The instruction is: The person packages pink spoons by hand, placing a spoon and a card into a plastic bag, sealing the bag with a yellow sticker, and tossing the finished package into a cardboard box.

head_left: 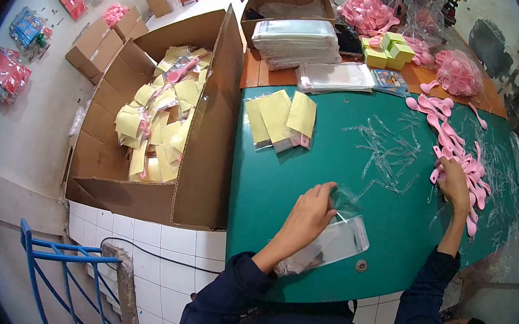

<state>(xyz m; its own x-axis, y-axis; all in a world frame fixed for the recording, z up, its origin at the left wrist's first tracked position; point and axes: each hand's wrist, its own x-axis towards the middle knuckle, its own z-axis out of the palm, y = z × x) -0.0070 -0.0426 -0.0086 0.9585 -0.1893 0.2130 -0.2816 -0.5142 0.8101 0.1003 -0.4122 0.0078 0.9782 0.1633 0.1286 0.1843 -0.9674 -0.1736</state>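
My left hand (pixel 310 214) is closed over the near part of the green table, its fingertips pinching the edge of a thin clear plastic bag (pixel 347 201). Below it lies a stack of clear plastic bags (pixel 343 241), partly covered by the hand and wrist. At the right, my right hand (pixel 453 184) reaches into a long heap of pink plastic spoons (pixel 451 140). Its fingers are curled around a pink spoon (pixel 434 175), mostly hidden by the hand. Thin clear plastic strips (pixel 388 152) are scattered between the two hands.
Packed bags with yellow cards (pixel 274 117) lie at the table's left. Beside it stands a large cardboard box (pixel 213 118) of similar packets. Bag stacks (pixel 295 41), small yellow-green boxes (pixel 390 51) and bagged pink spoons (pixel 456 72) line the back. A blue metal frame (pixel 63 252) stands lower left.
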